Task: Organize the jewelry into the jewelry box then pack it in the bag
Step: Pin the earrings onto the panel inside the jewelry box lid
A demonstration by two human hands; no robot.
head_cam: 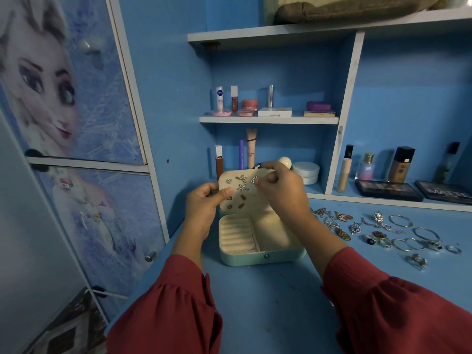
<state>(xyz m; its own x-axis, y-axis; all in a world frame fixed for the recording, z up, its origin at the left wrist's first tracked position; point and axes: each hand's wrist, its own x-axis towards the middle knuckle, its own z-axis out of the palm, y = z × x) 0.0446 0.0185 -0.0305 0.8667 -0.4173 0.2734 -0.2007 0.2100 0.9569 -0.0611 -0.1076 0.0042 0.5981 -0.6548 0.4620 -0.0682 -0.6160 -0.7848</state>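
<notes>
Red sleeves (pixel 178 310) are filling the near foreground, both forearms reaching far across a blue desk (pixel 281 302) toward a pale green jewelry box (pixel 260 256) sitting open at the middle. Its cream lid panel (pixel 245 192) is standing upright, already carrying several earrings, among them two starfish studs (pixel 242 182).

Left hand (pixel 204 203) is gripping the lid's left edge, thumb pressing on the front and fingers curling behind — steadying it. Right hand (pixel 278 187) is pinching a small sparkly earring (pixel 254 179) at the panel's upper right, apparently threading its post through a hole. To do this well, the left hand should probably be bracing the panel firmly while the right is pushing straight in, not at an angle, so the post is not bending or slipping; the backing, if any, is too small to see.

Below, the ring rolls (pixel 237 235) and the open compartment (pixel 275 231) look unfilled.

Well to the right, loose jewelry (pixel 383 233) is lying spread on the desk: chains, pendants, rings, and thin bangles (pixel 408 244). Most of the sorting seems to be ahead.

Far behind, shelves (pixel 268 120) are holding cosmetics: tubes, jars, bottles, and eyeshadow palettes (pixel 388 190). A white jar (pixel 305 172) is standing just behind the lid, close to the right hand's knuckles. No bag is clearly identifiable.
</notes>
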